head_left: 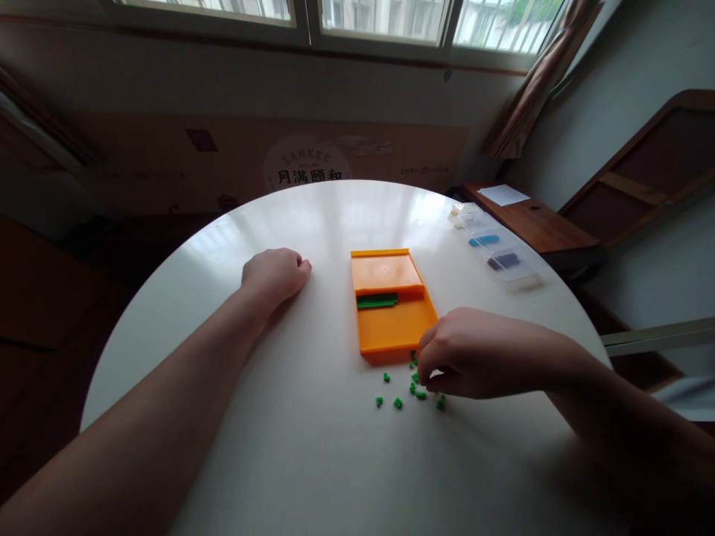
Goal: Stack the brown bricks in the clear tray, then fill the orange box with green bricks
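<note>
My left hand (275, 272) rests on the white table in a loose fist, left of the orange box, with nothing showing in it. My right hand (469, 353) is at the box's near right corner, thumb and fingers drawn together low over the table. Whatever the fingertips pinch, if anything, is hidden. Several small green blocks (398, 403) lie scattered beside and under these fingers. The shallow orange box (385, 348) lies open, its far part raised like a panel. Inside, against that panel at the left, sit tight rows of green blocks (377, 301).
A clear plastic case (522, 282) with blue and dark pieces in its compartments lies at the right rim of the round white table (302, 447). Beyond the rim stands a wooden stand (550, 223) with a paper (503, 195) on it. Windows line the far wall.
</note>
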The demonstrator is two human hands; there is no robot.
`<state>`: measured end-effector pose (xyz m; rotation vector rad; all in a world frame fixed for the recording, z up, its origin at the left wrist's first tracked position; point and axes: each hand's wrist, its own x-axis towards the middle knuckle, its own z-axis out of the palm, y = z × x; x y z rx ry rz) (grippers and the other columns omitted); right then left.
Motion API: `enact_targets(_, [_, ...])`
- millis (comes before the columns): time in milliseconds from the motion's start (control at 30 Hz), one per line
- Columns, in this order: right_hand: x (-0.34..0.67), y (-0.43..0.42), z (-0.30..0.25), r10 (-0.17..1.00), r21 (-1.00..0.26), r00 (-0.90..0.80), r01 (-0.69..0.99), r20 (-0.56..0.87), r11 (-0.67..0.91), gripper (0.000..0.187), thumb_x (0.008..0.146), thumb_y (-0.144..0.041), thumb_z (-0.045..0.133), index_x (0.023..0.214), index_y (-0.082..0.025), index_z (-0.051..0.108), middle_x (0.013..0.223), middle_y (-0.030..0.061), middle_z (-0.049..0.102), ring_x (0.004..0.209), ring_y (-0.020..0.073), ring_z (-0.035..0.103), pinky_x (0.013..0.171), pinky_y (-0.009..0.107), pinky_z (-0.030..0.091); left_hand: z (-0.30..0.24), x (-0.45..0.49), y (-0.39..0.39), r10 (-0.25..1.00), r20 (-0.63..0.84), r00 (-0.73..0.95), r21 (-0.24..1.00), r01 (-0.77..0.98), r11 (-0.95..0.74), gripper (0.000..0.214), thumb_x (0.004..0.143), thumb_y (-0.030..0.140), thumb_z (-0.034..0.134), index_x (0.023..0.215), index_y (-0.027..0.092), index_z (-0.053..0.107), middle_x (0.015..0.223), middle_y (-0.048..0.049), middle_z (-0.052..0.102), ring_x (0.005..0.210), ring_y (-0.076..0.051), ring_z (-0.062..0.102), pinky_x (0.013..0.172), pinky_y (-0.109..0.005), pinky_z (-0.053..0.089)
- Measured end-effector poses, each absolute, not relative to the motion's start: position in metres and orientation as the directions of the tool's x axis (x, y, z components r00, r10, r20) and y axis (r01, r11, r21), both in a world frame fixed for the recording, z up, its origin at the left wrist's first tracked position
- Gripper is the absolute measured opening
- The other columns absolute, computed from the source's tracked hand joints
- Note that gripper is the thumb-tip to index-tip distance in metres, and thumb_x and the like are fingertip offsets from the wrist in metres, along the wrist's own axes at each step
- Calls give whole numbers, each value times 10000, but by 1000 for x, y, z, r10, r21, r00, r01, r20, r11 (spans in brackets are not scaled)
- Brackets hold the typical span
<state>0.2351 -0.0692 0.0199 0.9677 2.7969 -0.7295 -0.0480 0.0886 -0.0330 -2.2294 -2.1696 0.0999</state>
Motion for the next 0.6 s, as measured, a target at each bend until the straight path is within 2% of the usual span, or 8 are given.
enact_targets(233, [236,-69,23,609,-328,-781,617,-140,715,169,852,-171,560,802,-238,707,748,-13,681,668,119,558,629,248,346,-32,-47,87,999,-26,30,-60,998,-31,447,835,478,377,882,240,752,994,-78,760,892,-275,666,660,-310,478])
enact_targets(433, [237,-69,22,595,-327,-787,612,-161,720,167,839,-166,568,750,-227,695,719,-10,666,638,115,538,615,251,343,-32,-48,87,999,-26,28,-51,998,-29,442,831,477,379,879,239,748,986,-83,757,888,-283,664,653,-322,479])
enact_targets(600, [235,-69,21,586,-349,-785,616,-199,706,146,826,-172,597,795,-247,718,770,-32,696,679,110,570,631,248,360,-33,-48,88,999,-22,40,-50,998,-41,432,834,471,379,860,241,744,980,-81,757,885,-280,664,654,-318,477])
